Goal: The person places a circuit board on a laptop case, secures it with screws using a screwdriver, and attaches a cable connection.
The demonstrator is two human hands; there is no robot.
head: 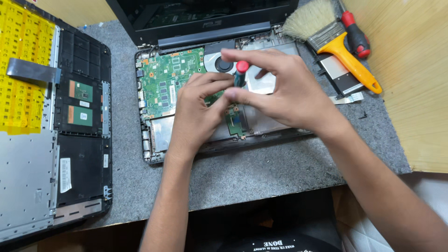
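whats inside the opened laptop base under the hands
Inside the laptop base: a green circuit board, a round fan and silvery metal bays. Both hands cover the middle, where the screwdriver points down; its tip is hidden.

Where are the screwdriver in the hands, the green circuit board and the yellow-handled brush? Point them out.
screwdriver (pixel 241 68): head view, on its red cap between the fingers.
green circuit board (pixel 164 80): head view, on its bare middle.
yellow-handled brush (pixel 351 58): head view, on the yellow handle.

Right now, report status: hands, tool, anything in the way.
Right hand pinching the red-capped screwdriver upright over the open laptop base. Left hand steadying its shaft above the green motherboard. Brush lies apart, upper right.
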